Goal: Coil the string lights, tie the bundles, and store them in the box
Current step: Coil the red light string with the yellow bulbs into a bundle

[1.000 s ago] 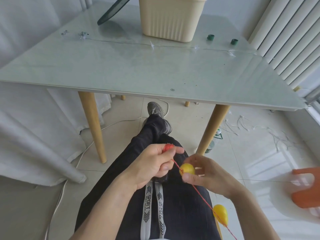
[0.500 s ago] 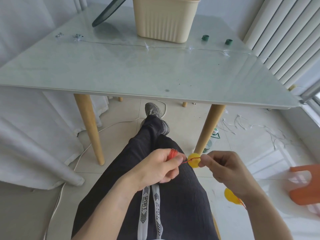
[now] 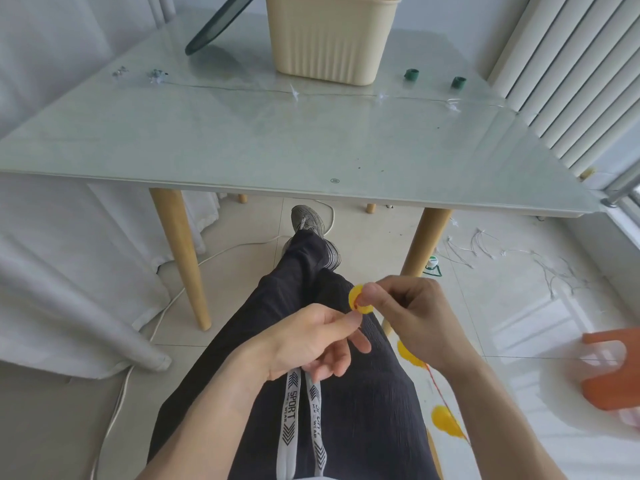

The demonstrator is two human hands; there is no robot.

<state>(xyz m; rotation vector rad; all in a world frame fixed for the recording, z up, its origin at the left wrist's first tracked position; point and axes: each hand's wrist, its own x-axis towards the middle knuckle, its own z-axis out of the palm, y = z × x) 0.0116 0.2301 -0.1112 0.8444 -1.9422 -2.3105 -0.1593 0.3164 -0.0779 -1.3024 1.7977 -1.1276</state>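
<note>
Over our lap, below the tabletop [image 3: 311, 147] edge, our right hand [image 3: 412, 313] pinches a yellow bulb [image 3: 358, 301] of the string lights. A thin red cord [image 3: 438, 386] runs down from it past two more yellow bulbs beside our right forearm. Our left hand [image 3: 311, 341], just below the pinched bulb, presses thumb to forefinger in a tight grip; we cannot tell what it holds. The beige box [image 3: 329, 36] stands at the tabletop's far side.

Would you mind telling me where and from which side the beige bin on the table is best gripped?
Grip the beige bin by its top rim, coming from above with the fingers hooked over one wall. It stands upright with its mouth open, and its ribbed walls taper toward the base, so a side grip could slip. The near wall faces the person, beyond a bare stretch of table.
</note>
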